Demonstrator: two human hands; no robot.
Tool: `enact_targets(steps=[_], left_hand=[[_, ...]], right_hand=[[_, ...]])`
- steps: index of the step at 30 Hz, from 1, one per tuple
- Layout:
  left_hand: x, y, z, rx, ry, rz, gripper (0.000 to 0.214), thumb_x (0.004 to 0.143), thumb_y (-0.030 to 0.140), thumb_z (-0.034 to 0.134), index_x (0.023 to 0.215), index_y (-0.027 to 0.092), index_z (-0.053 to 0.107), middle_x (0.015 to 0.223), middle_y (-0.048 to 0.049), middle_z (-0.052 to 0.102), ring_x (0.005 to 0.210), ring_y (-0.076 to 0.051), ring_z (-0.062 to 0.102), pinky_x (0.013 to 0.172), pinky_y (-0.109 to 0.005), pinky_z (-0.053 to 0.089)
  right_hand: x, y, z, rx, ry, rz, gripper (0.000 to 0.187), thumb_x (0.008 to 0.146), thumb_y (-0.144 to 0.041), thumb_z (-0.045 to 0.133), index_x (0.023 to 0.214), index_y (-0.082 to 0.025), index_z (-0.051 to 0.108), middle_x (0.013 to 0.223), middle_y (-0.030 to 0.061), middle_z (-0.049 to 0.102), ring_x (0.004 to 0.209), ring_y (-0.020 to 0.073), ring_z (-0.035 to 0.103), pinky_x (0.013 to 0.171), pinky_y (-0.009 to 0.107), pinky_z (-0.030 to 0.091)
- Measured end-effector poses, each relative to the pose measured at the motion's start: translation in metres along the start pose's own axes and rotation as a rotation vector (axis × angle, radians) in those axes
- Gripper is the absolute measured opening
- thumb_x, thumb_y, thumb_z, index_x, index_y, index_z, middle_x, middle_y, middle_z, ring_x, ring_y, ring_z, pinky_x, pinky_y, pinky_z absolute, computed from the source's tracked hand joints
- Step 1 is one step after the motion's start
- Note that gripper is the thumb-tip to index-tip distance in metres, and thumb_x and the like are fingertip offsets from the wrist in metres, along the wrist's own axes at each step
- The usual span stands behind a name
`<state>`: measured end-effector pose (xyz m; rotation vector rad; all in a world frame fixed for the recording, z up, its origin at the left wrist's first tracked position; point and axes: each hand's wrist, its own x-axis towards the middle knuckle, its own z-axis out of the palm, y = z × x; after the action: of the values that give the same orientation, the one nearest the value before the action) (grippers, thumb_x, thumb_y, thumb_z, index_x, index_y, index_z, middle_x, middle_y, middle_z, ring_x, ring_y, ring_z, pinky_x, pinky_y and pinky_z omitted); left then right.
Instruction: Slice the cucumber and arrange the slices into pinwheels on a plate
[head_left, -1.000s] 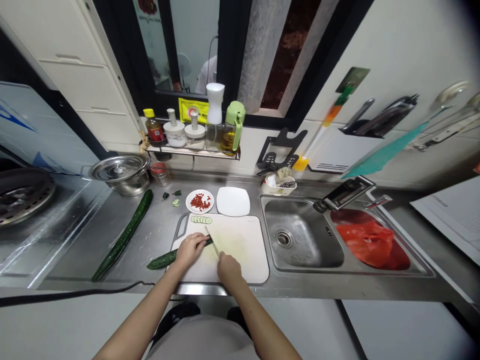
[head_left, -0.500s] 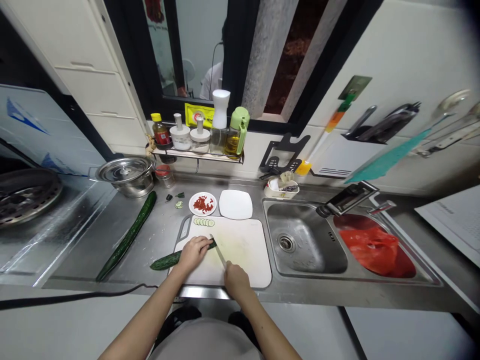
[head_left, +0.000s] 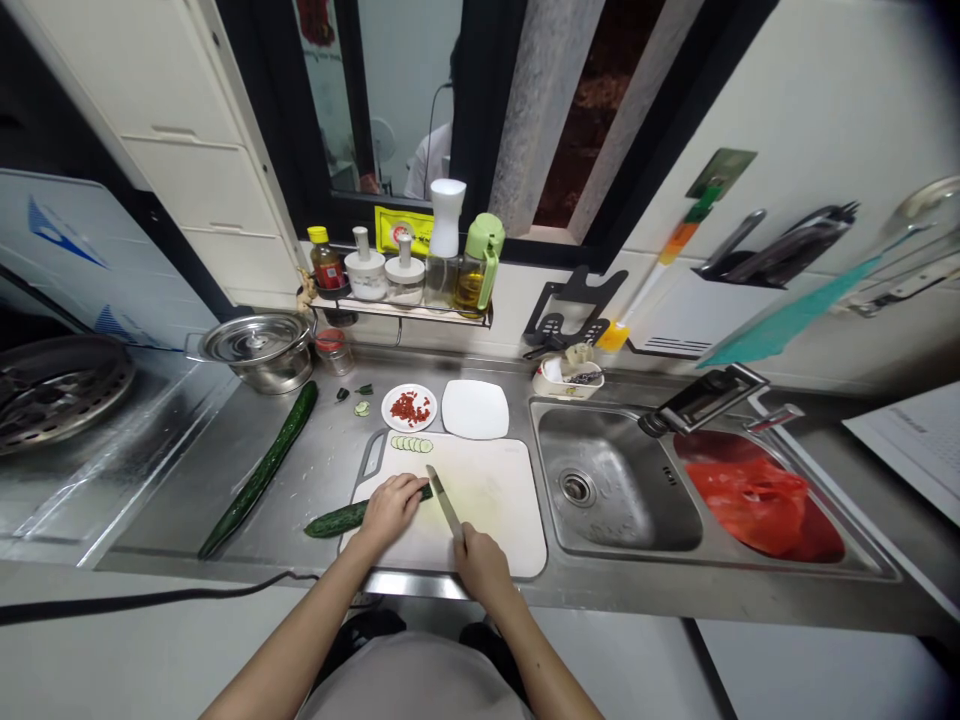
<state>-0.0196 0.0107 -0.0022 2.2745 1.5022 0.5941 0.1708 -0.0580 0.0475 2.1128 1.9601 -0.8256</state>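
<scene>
On the white cutting board (head_left: 495, 500) my left hand (head_left: 391, 508) is curled over a dark green cucumber (head_left: 335, 520), pinning it down; its left end sticks off the board. My right hand (head_left: 480, 566) is closed round the handle of a knife (head_left: 445, 503), whose blade lies just right of my left fingers at the cucumber's cut end. A short row of cucumber slices (head_left: 412, 444) sits at the board's far left corner.
A long whole cucumber (head_left: 259, 470) lies on the steel counter at left, near a lidded steel pot (head_left: 259, 349). Behind the board stand a plate of red bits (head_left: 409, 407) and a white plate (head_left: 475, 408). A double sink (head_left: 615, 490) holding a red bag (head_left: 757, 495) lies to the right.
The knife and my right hand have drawn back a little towards me and to the right along the cucumber's end. My left hand stays on the cucumber. The view has shifted slightly.
</scene>
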Motion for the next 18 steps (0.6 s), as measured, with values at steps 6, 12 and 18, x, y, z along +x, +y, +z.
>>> enact_targets(steps=[6,12,18], left_hand=[[-0.004,0.0,0.003,-0.001,0.04,0.021,0.031,0.089,0.027,0.047,0.115,0.028,0.064,0.109,-0.0052,0.064,0.1,-0.019,0.058,0.09,-0.033,0.046],[-0.001,0.002,-0.001,-0.054,0.189,-0.037,0.029,0.09,0.032,0.046,0.11,0.025,0.066,0.107,-0.006,0.064,0.098,-0.02,0.059,0.088,-0.034,0.047],[0.011,0.015,-0.014,-0.07,0.287,-0.098,0.026,0.09,0.034,0.047,0.1,0.023,0.068,0.101,-0.0062,0.064,0.095,-0.02,0.057,0.085,-0.034,0.046]], right_hand=[[-0.005,0.004,-0.006,0.061,0.121,-0.011,0.04,0.093,-0.031,0.035,0.128,-0.018,0.05,0.1,0.0107,0.069,0.092,0.0223,0.064,0.074,0.029,0.041],[-0.004,0.008,-0.005,0.079,0.235,-0.037,0.051,0.088,-0.025,0.043,0.139,-0.025,0.041,0.116,0.0065,0.064,0.098,0.0192,0.062,0.08,0.027,0.042],[-0.006,0.006,-0.003,-0.063,0.265,-0.029,0.052,0.09,-0.023,0.044,0.142,-0.026,0.038,0.106,0.0072,0.063,0.091,0.0196,0.062,0.075,0.027,0.043]])
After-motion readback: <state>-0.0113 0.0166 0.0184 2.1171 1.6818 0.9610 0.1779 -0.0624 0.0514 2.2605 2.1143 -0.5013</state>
